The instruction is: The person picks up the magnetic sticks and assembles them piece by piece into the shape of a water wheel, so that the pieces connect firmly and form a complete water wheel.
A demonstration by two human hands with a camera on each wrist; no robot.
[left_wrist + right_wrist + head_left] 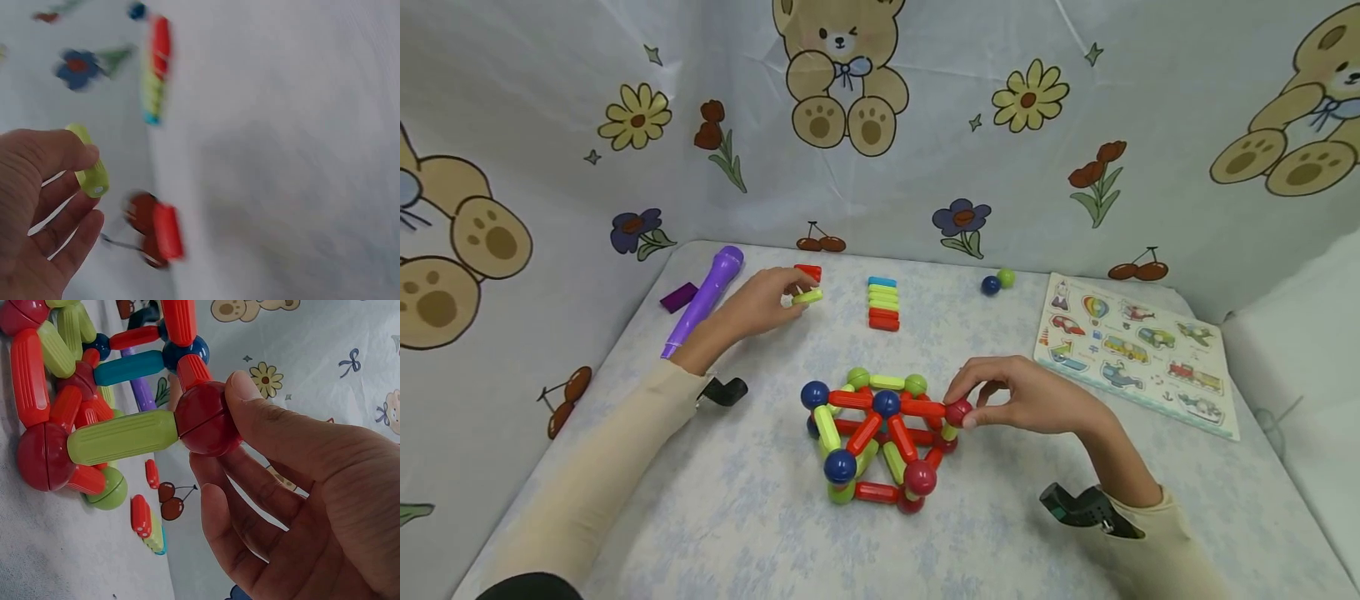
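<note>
A magnetic ball-and-rod structure (865, 421) of red, blue and green pieces stands on the table. My right hand (1022, 396) pinches a dark red ball (209, 419) at the structure's right corner; a yellow-green rod (125, 436) and a red rod join this ball. At the back left, my left hand (763, 302) holds a loose yellow-green rod (92, 169) between thumb and fingers, off the table. Close behind that hand lies a red rod (808, 272), partly hidden in the head view.
A row of blue, yellow-green and red rods (883, 304) lies behind the structure. Further right are a blue ball (991, 285) and a green ball (1006, 277). A picture board (1138, 354) lies at right, a purple toy microphone (706, 296) and purple block (678, 297) at left.
</note>
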